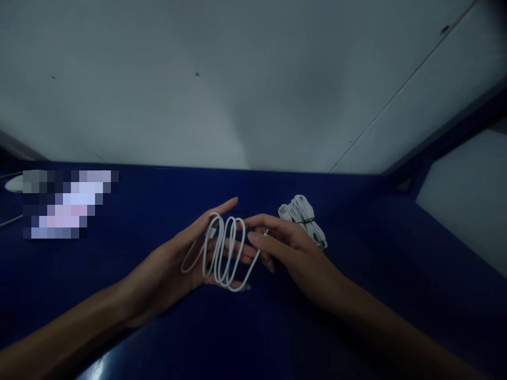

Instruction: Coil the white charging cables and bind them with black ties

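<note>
A white cable (220, 252) is looped in several turns around the outstretched fingers of my left hand (186, 261), which is held palm-up above the dark blue table (158, 200). My right hand (283, 244) is right beside it, with thumb and fingers pinched on the cable's end near the loops. Just behind my right hand lies a bundled white cable (303, 216), tied with a dark band, resting on the table.
A blurred patch (69, 203) covers something at the table's far left, beside a pale rounded object (13, 183). A light grey wall (237, 79) rises behind the table. On the right a dark blue frame edge (435, 142) runs diagonally.
</note>
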Motion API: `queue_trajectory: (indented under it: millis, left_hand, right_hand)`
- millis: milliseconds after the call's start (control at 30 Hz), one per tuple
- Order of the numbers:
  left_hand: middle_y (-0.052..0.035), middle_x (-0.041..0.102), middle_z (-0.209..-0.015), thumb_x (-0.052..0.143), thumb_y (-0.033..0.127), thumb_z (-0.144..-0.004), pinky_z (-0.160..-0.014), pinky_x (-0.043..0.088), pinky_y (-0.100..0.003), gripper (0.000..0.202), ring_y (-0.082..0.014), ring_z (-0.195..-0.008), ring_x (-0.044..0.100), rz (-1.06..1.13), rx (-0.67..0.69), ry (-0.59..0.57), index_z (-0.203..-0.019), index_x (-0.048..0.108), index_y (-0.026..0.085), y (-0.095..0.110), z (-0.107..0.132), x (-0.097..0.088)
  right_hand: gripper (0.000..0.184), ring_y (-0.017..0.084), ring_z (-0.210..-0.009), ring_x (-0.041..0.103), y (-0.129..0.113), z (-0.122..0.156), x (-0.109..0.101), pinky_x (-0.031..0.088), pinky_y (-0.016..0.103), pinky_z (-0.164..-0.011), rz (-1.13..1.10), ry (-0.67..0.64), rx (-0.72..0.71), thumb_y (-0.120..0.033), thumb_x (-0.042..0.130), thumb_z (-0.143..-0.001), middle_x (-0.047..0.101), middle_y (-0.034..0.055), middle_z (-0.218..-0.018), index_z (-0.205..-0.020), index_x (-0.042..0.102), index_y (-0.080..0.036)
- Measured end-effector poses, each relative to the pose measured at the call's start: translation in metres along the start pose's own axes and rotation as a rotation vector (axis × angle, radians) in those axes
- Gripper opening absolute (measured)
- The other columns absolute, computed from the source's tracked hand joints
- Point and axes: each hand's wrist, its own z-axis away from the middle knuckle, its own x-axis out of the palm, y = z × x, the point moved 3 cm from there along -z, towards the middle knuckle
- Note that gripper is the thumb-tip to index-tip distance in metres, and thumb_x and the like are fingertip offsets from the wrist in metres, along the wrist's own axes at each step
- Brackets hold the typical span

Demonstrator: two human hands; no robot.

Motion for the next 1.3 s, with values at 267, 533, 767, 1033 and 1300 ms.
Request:
queue_trajectory:
  millis: [267, 533, 767, 1033, 1300]
  left_hand:
    - [-0.0205, 0.077, -0.130, 0.044, 0.055, -0.117, -0.094, 0.064, -0.074, 0.065, -0.0459, -0.119, 0.079, 0.045, -0.026, -0.125, -0.179, 0.025, 0.048, -0.0006, -0.0027, 0.0080]
    - [-0.0201, 0.077, -0.128, 0.046, 0.043, -0.119, -0.084, 0.070, -0.065, 0.073, -0.0437, -0.110, 0.083, 0.037, -0.045, -0.191, -0.180, 0.008, 0.045, -0.0029, -0.0017, 0.0055]
    - [-0.0168, 0.077, -0.124, 0.066, 0.027, -0.111, -0.081, 0.074, -0.054, 0.056, -0.0369, -0.104, 0.084, -0.079, -0.044, -0.116, -0.165, 0.052, 0.028, -0.0045, -0.0005, 0.0072]
    - [-0.0223, 0.077, -0.134, 0.062, 0.033, -0.113, -0.091, 0.070, -0.053, 0.037, -0.0385, -0.117, 0.080, -0.111, -0.021, -0.114, -0.146, 0.072, 0.018, -0.0038, -0.0011, 0.0063]
    - [-0.0160, 0.075, -0.146, 0.046, 0.048, -0.117, -0.105, 0.062, -0.053, 0.048, -0.0392, -0.137, 0.068, 0.060, 0.080, -0.042, -0.133, 0.081, 0.021, 0.0019, -0.0044, 0.0004]
  right_hand:
    - [0.025, 0.016, -0.072, 0.058, -0.0011, 0.0015, 0.0018, 0.051, 0.034, -0.071, -0.004, -0.004, -0.017, -0.044, 0.068, -0.109, 0.067, 0.0003, -0.084, -0.126, 0.079, -0.029]
    - [0.031, 0.019, -0.084, 0.064, -0.0014, 0.0022, 0.0019, 0.053, 0.035, -0.079, -0.003, -0.027, -0.026, -0.044, 0.076, -0.105, 0.068, 0.0001, -0.090, -0.132, 0.076, -0.029]
    - [0.038, 0.019, -0.088, 0.065, -0.0019, 0.0023, 0.0033, 0.054, 0.036, -0.082, -0.043, -0.064, -0.020, -0.044, 0.080, -0.102, 0.072, 0.0022, -0.099, -0.136, 0.074, -0.028]
    - [0.027, 0.022, -0.099, 0.074, -0.0036, 0.0017, 0.0037, 0.060, 0.040, -0.092, -0.073, -0.026, -0.054, -0.043, 0.081, -0.102, 0.079, 0.0048, -0.109, -0.123, 0.078, -0.027]
    - [0.020, 0.011, -0.069, 0.061, -0.0001, -0.0020, 0.0005, 0.047, 0.024, -0.059, -0.073, 0.098, -0.077, -0.043, 0.082, -0.101, 0.077, 0.0016, -0.093, -0.108, 0.081, -0.024]
